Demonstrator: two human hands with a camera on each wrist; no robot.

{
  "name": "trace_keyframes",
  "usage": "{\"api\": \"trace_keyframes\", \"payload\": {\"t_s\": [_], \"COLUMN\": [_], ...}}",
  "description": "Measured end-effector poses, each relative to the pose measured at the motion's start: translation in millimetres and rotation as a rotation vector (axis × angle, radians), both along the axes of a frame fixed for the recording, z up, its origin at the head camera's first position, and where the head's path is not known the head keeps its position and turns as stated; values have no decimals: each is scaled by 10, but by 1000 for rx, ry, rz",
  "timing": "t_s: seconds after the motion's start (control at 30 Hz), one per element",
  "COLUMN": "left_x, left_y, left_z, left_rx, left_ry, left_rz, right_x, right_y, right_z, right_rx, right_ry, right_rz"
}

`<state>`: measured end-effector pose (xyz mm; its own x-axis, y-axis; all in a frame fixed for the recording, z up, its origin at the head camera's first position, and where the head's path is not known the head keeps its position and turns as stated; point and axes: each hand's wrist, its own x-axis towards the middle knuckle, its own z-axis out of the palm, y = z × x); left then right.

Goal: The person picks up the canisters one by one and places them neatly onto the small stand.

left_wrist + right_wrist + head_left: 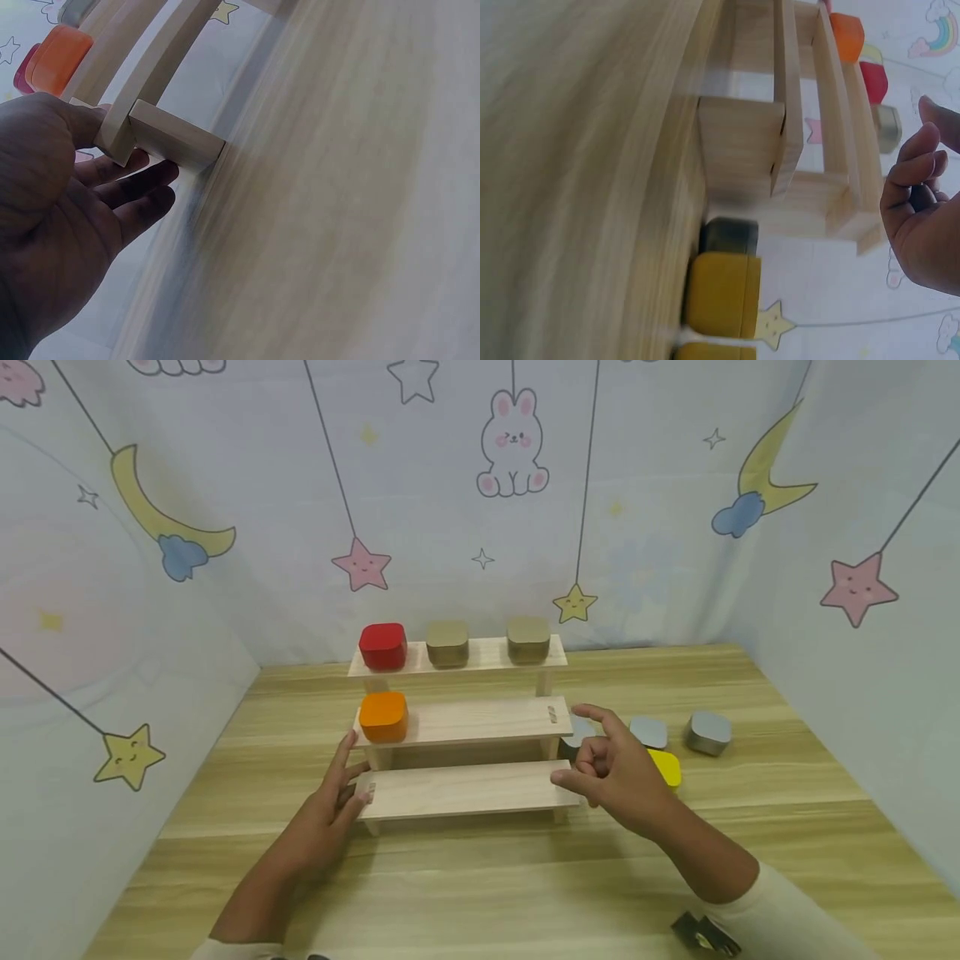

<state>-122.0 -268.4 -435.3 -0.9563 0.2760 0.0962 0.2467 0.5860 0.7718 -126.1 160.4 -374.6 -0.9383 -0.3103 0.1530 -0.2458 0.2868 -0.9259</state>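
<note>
A three-step wooden shelf [465,789] stands on the table. My left hand [322,827] grips its left end, thumb at the lowest step's end and other fingers around the edge; in the left wrist view the fingers [146,206] reach beneath the board. An orange rounded block [384,718] sits on the middle step's left. Along the top step are a red block [383,647] and two khaki blocks [447,645]. My right hand [626,777] hovers by the shelf's right end, holding nothing, thumb and index finger spread and the others curled.
Right of the shelf, grey blocks [708,732] and a yellow block [666,768] lie on the wood-grain table [480,893], partly behind my right hand. A small black object [705,935] is near the front. A patterned curtain [450,485] surrounds the back and sides.
</note>
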Motion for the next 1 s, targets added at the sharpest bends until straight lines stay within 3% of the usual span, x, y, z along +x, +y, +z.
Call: {"api": "trace_keyframes", "payload": {"t_s": [0.27,0.53,0.77,1.0], "left_x": [11,15,0,2], "left_y": [10,15,17,8], "left_z": [22,16,-1,0], "left_rx": [-7,0,7,3], "left_ry": [-17,-15,-10,0], "left_rz": [5,3,-4,-5], "right_x": [-8,-12,-18,-106], "right_y": [353,578,794,1027], "right_z": [-76,-45,-42,-144], "right_rx": [32,10,26,72], "right_ry": [0,-85,-158,-187], "right_rz": [-90,-152,-174,-119]}}
